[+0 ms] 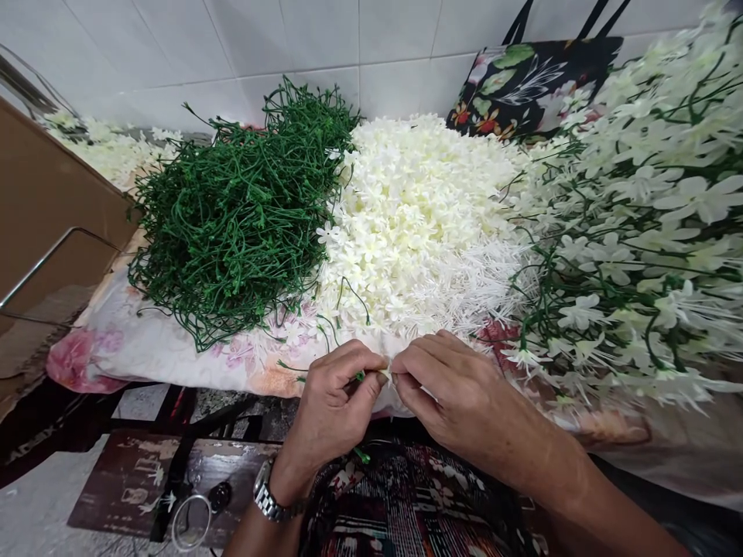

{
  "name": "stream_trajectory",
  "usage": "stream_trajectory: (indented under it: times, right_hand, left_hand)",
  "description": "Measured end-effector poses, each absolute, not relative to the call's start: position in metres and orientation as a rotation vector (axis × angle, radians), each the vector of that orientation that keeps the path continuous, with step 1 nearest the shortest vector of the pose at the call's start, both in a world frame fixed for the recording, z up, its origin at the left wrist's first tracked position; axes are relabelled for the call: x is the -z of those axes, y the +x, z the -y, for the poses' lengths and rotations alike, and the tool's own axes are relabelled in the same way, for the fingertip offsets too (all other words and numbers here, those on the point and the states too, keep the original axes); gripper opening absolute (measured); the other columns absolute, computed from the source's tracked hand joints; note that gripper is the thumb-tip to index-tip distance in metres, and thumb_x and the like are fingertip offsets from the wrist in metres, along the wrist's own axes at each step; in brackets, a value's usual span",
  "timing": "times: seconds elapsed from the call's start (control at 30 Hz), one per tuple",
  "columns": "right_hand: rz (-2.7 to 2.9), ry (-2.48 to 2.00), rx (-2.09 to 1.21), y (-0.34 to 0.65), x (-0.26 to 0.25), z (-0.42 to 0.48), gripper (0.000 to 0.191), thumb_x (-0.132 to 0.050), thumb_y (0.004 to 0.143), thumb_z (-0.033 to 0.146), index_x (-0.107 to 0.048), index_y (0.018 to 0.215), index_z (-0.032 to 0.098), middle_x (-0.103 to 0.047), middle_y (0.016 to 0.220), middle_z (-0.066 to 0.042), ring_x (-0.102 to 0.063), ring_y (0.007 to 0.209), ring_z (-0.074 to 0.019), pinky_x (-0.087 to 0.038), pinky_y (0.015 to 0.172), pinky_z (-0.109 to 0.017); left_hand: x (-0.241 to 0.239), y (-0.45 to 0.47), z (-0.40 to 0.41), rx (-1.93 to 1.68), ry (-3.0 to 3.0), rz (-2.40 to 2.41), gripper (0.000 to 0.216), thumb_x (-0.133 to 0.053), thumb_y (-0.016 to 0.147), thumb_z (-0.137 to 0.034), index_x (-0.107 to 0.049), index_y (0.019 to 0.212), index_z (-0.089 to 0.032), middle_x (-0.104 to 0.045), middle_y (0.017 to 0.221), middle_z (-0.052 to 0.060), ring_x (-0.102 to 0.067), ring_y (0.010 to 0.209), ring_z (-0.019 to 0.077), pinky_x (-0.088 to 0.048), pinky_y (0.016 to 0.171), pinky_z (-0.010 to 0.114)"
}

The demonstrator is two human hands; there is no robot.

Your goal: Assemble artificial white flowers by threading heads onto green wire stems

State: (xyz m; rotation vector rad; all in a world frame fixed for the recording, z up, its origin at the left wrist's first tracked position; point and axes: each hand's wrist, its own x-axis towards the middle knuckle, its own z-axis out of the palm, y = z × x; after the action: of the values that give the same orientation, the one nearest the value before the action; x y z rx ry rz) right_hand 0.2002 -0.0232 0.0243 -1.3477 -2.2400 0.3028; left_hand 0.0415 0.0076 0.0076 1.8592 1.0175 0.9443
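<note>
1. Green plastic stem (360,377) sits right in the gap between both hands, just off the near edge of the floral cloth (145,340). One bit of green peeks out by the left thumb and another shows below the palm. So its long axis seems to run down through that fist toward the person's lap.
2. Tiny white blossom (388,375) is at the stem's upper tip, just to its right, touching both sets of fingertips.
3. Left hand (333,398) is curled, thumb and forefinger pinching the stem. Right hand (458,387) has its fingers pressed together, pinching the blossom. The fingertips of the two hands meet, so neither is really nearer: stem on the left side, blossom on the right.
4. Further out, the pile of loose white blossoms (418,216) is dead ahead, the heap of green stems (237,216) is ahead-left, and the flowered sprays (638,232) are on the right.
5. Wristwatch (265,491) is on the left wrist, and a floral bag (522,85) leans on the tiled wall (290,39) at the back.
</note>
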Motion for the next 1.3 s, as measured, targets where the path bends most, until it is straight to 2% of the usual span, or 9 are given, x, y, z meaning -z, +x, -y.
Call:
stream_trajectory:
  times: [0.2,0.37,0.47,0.6,0.73,1.03,1.17,1.2,1.3]
  right_hand:
    - [2.178,-1.299,-0.314,0.199,-0.022,0.024,0.019,-0.041,0.088,0.011,-0.057,0.078,0.015,-0.055,0.066,-0.003,-0.049,0.064,-0.0149,-0.038,0.061,-0.028]
    - [2.032,-1.222,-0.371,0.200,-0.025,0.028,0.010,-0.048,0.085,0.016,-0.057,0.090,0.015,-0.062,0.077,-0.006,-0.055,0.073,-0.0161,-0.044,0.064,-0.028]
    - [2.002,-1.165,-0.368,0.200,-0.025,0.030,0.013,-0.053,0.083,0.016,-0.057,0.095,0.016,-0.063,0.081,-0.006,-0.057,0.076,-0.0161,-0.046,0.068,-0.028]
    - [1.987,-1.126,-0.278,0.198,-0.022,0.031,0.012,-0.048,0.085,0.008,-0.058,0.084,0.015,-0.060,0.069,-0.003,-0.053,0.065,-0.0130,-0.044,0.064,-0.026]
    - [1.982,-1.126,-0.226,0.196,-0.018,0.031,0.012,-0.048,0.084,0.007,-0.056,0.079,0.014,-0.058,0.067,-0.003,-0.050,0.063,-0.0128,-0.042,0.064,-0.027]
    - [1.885,-1.087,-0.290,0.197,-0.014,0.035,0.008,-0.049,0.085,0.009,-0.056,0.089,0.013,-0.058,0.070,-0.003,-0.052,0.066,-0.0125,-0.044,0.062,-0.025]
    - [1.863,-1.165,-0.439,0.201,-0.013,0.037,0.038,-0.062,0.081,0.026,-0.051,0.114,0.012,-0.059,0.098,-0.009,-0.056,0.088,-0.0170,-0.049,0.074,-0.030]
    - [1.865,-1.156,-0.463,0.201,-0.012,0.037,0.040,-0.062,0.080,0.026,-0.050,0.116,0.012,-0.059,0.100,-0.010,-0.056,0.090,-0.0172,-0.049,0.075,-0.029]
    - [1.842,-1.111,-0.474,0.199,-0.009,0.037,0.020,-0.056,0.083,0.014,-0.058,0.102,0.015,-0.061,0.086,-0.005,-0.058,0.079,-0.0136,-0.050,0.069,-0.025]
  left_hand:
    - [-0.006,0.041,-0.005,-0.996,1.595,-1.008,0.015,-0.056,0.073,-0.008,-0.064,0.063,-0.017,-0.055,0.059,-0.001,-0.049,0.056,0.0109,-0.038,0.053,0.021]
    - [0.004,0.036,-0.003,-1.060,1.220,-0.958,0.009,-0.067,0.071,-0.022,-0.066,0.063,-0.017,-0.053,0.058,-0.001,-0.046,0.054,0.0113,-0.035,0.050,0.022]
    - [0.008,0.034,-0.002,-1.080,1.094,-0.952,0.014,-0.072,0.068,-0.028,-0.066,0.061,-0.017,-0.051,0.058,-0.001,-0.044,0.054,0.0108,-0.034,0.049,0.022]
    - [0.009,0.035,0.002,-1.071,1.101,-0.898,0.011,-0.072,0.069,-0.027,-0.068,0.065,-0.018,-0.053,0.061,-0.001,-0.045,0.056,0.0109,-0.035,0.051,0.023]
    - [0.008,0.038,0.005,-1.077,1.182,-0.914,0.011,-0.070,0.071,-0.026,-0.068,0.066,-0.017,-0.055,0.062,0.000,-0.046,0.057,0.0112,-0.035,0.052,0.023]
    - [0.008,0.040,0.009,-1.099,1.171,-0.900,0.010,-0.068,0.073,-0.023,-0.065,0.065,-0.017,-0.051,0.061,-0.001,-0.043,0.056,0.0103,-0.034,0.052,0.022]
    - [0.010,0.042,0.009,-1.120,1.135,-0.922,0.014,-0.068,0.073,-0.023,-0.061,0.063,-0.016,-0.047,0.059,-0.003,-0.040,0.053,0.0088,-0.032,0.049,0.021]
    - [0.011,0.043,0.010,-1.127,1.161,-0.918,0.013,-0.067,0.074,-0.022,-0.061,0.063,-0.016,-0.048,0.059,-0.003,-0.041,0.054,0.0090,-0.033,0.050,0.020]
    - [0.010,0.046,0.011,-1.146,1.273,-0.908,0.010,-0.064,0.076,-0.019,-0.062,0.066,-0.016,-0.052,0.061,-0.002,-0.045,0.057,0.0098,-0.035,0.052,0.020]
